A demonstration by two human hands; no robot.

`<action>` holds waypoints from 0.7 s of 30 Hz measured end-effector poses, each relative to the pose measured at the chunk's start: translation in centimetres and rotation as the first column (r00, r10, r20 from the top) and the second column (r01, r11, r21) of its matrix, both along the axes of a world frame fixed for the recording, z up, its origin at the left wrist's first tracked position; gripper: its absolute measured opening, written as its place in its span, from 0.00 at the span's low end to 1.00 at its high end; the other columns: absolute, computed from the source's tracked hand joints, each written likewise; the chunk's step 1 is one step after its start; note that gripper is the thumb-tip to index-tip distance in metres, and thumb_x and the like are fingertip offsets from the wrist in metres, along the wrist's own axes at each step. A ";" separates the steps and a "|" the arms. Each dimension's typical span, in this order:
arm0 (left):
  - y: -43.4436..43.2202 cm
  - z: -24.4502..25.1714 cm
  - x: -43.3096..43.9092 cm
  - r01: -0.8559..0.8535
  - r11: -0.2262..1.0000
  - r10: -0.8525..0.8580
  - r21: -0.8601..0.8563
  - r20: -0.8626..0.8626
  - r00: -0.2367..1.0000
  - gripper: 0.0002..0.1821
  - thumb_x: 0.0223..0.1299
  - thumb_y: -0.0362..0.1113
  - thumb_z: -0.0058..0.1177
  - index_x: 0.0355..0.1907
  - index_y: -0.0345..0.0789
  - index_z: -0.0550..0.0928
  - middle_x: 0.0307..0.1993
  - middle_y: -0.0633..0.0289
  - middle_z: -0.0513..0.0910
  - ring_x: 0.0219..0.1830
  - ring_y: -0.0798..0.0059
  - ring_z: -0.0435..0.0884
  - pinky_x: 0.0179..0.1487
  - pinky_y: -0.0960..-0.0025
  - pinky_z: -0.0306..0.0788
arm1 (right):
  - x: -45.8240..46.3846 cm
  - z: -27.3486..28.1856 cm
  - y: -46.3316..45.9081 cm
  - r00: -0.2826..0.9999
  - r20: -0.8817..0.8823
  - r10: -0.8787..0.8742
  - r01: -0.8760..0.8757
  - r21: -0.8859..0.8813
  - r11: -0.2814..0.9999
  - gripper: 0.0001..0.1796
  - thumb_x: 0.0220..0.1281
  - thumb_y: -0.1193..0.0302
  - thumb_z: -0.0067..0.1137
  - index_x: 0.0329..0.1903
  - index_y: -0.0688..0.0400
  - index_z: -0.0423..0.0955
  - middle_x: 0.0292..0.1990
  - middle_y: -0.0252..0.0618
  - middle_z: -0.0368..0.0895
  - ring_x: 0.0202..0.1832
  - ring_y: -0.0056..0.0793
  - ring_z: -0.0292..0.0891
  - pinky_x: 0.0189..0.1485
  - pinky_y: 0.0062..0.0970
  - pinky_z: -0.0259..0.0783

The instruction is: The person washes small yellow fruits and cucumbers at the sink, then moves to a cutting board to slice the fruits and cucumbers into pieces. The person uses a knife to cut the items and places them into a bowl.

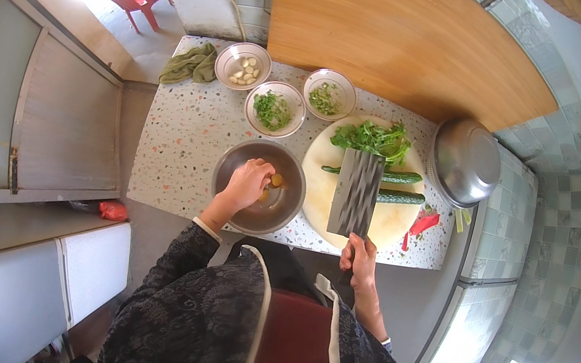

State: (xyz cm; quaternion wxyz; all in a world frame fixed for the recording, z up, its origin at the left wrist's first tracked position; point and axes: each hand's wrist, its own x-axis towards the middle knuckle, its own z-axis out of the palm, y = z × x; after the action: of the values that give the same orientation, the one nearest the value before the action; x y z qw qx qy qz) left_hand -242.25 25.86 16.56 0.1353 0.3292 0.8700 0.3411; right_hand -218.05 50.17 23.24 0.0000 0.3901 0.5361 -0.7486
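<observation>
My left hand [252, 182] reaches into a metal bowl [295, 205], its fingers bent beside a small round yellowish-brown piece [276, 180]; whether they grip anything is hidden. Another such piece lies lower in the bowl. In my right hand [359, 256] is the handle of a cleaver [354, 194], its wide blade above a round chopping board [315, 202]. Two cucumbers [400, 198] lie partly under the blade, and leafy green herbs [375, 138] rest at the board's far side.
Beyond the metal bowl stand bowls of peeled garlic [243, 70], chopped herbs [273, 111] and chopped greens [325, 98]. A green cloth [191, 63] lies at the far left corner. Right of the board are an upturned metal basin [465, 162] and red scraps [424, 224].
</observation>
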 end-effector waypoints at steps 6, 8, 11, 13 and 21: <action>2.5 -0.4 1.9 0.029 1.000 -0.030 -0.010 -0.110 0.993 0.05 0.60 0.31 0.62 0.38 0.35 0.82 0.40 0.53 0.83 0.47 0.48 0.81 0.48 0.50 0.76 | 1.8 -0.3 1.5 0.998 0.009 -0.057 0.058 -0.204 0.977 0.22 0.75 0.63 0.52 0.21 0.55 0.65 0.12 0.35 0.65 0.11 0.25 0.61 0.16 0.29 0.61; 4.0 1.1 2.4 -0.011 0.999 0.010 -0.038 -0.009 1.000 0.04 0.61 0.30 0.61 0.36 0.34 0.82 0.41 0.53 0.84 0.48 0.48 0.81 0.48 0.50 0.76 | 3.4 -1.3 2.5 0.999 0.035 -0.028 0.035 -0.215 0.976 0.23 0.75 0.62 0.52 0.21 0.56 0.64 0.11 0.35 0.64 0.11 0.27 0.62 0.16 0.30 0.61; 3.7 1.9 0.5 -0.125 0.992 0.122 -0.026 -0.079 0.989 0.10 0.64 0.30 0.60 0.48 0.34 0.80 0.52 0.50 0.81 0.56 0.46 0.78 0.56 0.50 0.74 | 5.1 -1.8 2.9 0.998 0.048 -0.046 0.053 -0.159 0.986 0.23 0.75 0.63 0.53 0.21 0.56 0.64 0.12 0.35 0.65 0.11 0.26 0.61 0.16 0.30 0.61; 3.0 1.8 -2.3 -0.221 0.971 0.238 0.088 -0.310 0.920 0.18 0.65 0.30 0.59 0.57 0.35 0.78 0.58 0.48 0.78 0.60 0.45 0.76 0.60 0.51 0.73 | 6.0 -2.3 3.2 0.992 0.071 -0.105 0.114 -0.137 0.984 0.22 0.75 0.64 0.54 0.21 0.57 0.64 0.13 0.35 0.65 0.11 0.26 0.61 0.16 0.30 0.62; -8.1 -4.4 -24.7 -0.648 0.734 0.599 -0.204 -0.254 0.759 0.33 0.66 0.39 0.62 0.72 0.42 0.67 0.72 0.49 0.64 0.72 0.44 0.66 0.70 0.43 0.66 | 6.2 -3.0 3.2 0.986 0.050 -0.157 0.160 -0.071 0.985 0.20 0.75 0.67 0.52 0.24 0.57 0.65 0.13 0.33 0.63 0.11 0.23 0.60 0.14 0.28 0.61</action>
State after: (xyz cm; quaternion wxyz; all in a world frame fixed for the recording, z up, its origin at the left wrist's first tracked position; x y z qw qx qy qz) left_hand -266.99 17.72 12.19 -0.0176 0.0229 0.9771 0.2108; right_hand -211.86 53.33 20.21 -0.0331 0.4476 0.4747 -0.7571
